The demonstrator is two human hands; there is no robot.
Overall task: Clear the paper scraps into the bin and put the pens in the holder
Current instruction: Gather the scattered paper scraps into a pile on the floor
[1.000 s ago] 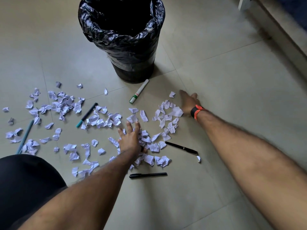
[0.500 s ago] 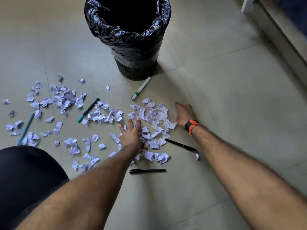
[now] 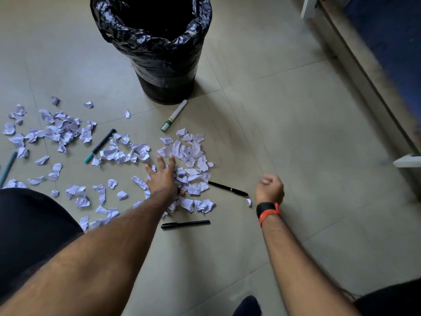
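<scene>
A person's left hand lies flat, fingers spread, on a heap of crumpled paper scraps on a tiled floor. It presses the heap's near-left edge and grips nothing. The right hand, with an orange-and-black wristband, is off to the right, apart from the heap. Its fingers are curled under and blurred, so whether it holds anything cannot be told.

More scraps trail away to the left. A bin lined with a black bag stands upright beyond the heap. A white marker lies just beside the bin's base. A teal pen lies among the left-hand scraps and a blue pen is at the left edge. One black pen lies between heap and right hand. A capped black pen lies nearer the camera.
</scene>
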